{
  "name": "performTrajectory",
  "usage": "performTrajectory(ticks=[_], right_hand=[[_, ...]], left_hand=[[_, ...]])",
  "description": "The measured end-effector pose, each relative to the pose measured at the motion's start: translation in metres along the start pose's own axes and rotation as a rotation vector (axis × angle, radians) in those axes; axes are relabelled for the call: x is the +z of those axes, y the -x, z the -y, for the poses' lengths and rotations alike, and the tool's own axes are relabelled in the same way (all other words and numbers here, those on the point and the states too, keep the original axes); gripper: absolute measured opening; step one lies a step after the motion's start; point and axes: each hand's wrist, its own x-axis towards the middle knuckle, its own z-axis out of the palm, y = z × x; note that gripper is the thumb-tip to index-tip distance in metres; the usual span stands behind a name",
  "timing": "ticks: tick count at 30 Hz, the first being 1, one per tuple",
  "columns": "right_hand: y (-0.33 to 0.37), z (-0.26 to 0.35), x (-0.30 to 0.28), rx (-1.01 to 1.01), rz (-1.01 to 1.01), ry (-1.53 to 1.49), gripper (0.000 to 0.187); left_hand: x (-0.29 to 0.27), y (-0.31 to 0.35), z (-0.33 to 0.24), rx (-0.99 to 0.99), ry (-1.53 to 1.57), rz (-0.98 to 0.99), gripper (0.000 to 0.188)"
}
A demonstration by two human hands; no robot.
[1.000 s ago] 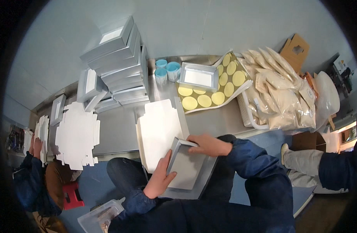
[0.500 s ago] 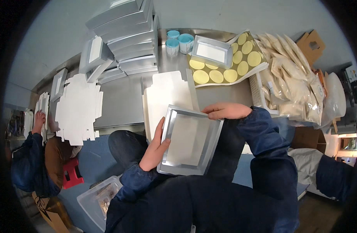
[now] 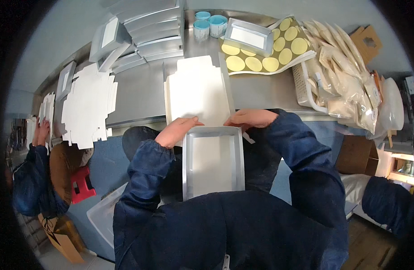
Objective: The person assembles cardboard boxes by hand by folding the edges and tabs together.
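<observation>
I hold a shallow silver-edged cardboard box tray (image 3: 213, 164) with a white inside, open side up, over my lap. My left hand (image 3: 177, 130) grips its far left corner. My right hand (image 3: 251, 119) grips its far right corner. Both forearms are in dark blue sleeves. Just beyond my hands, a flat white unfolded box blank (image 3: 199, 90) lies on the metal table (image 3: 139, 96).
A stack of finished silver boxes (image 3: 155, 24) stands at the back. Blue tape rolls (image 3: 210, 22), a sheet of round yellow stickers (image 3: 265, 49) under a windowed box (image 3: 248, 36), and a basket of beige pouches (image 3: 346, 85) lie to the right. Flat blanks (image 3: 87, 105) and another person (image 3: 33, 175) are at left.
The box tray has turned from tilted to lying square in front of me, open side up. Both hands have shifted to its far corners.
</observation>
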Motion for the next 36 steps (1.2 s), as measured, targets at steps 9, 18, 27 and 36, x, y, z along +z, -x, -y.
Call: performTrajectory(ticks=[9, 18, 27, 36], right_hand=[[0.036, -0.010, 0.067, -0.410, -0.730, 0.729, 0.018], [0.005, 0.003, 0.083, -0.401, -0.655, 0.117, 0.040], [0.030, 0.053, 0.077, -0.663, -0.663, 0.551, 0.035], [0.000, 0.005, 0.132, -0.591, -0.810, -0.184, 0.024]], left_hand=[[-0.017, 0.032, 0.027, -0.149, 0.093, 0.070, 0.045], [-0.027, 0.078, -0.015, 0.190, -0.084, -0.100, 0.043], [0.005, 0.072, -0.031, 0.235, 0.129, 0.200, 0.056], [0.071, 0.063, 0.017, 0.232, 0.247, -0.068, 0.053]])
